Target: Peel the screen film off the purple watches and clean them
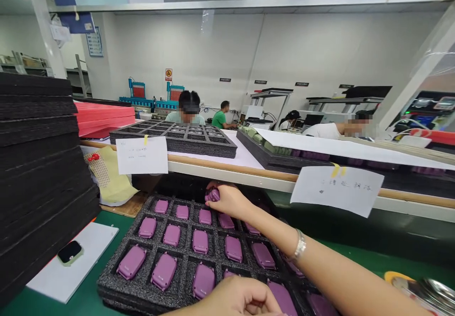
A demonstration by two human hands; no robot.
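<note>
Purple watch cases lie in rows within a black foam tray (142, 298) at the lower centre of the frame. The right hand (231, 202), at the centre, holds one purple watch case (212, 195) between narrowed fingertips above the tray's far row. The left hand (236, 294), at the bottom centre, lies over the near row with fingers curled; whether they grip anything cannot be told. At lower left, a dark-screened watch (70, 253) rests on a white pad (85, 259), beside a tall stack of black foam (42, 174).
</note>
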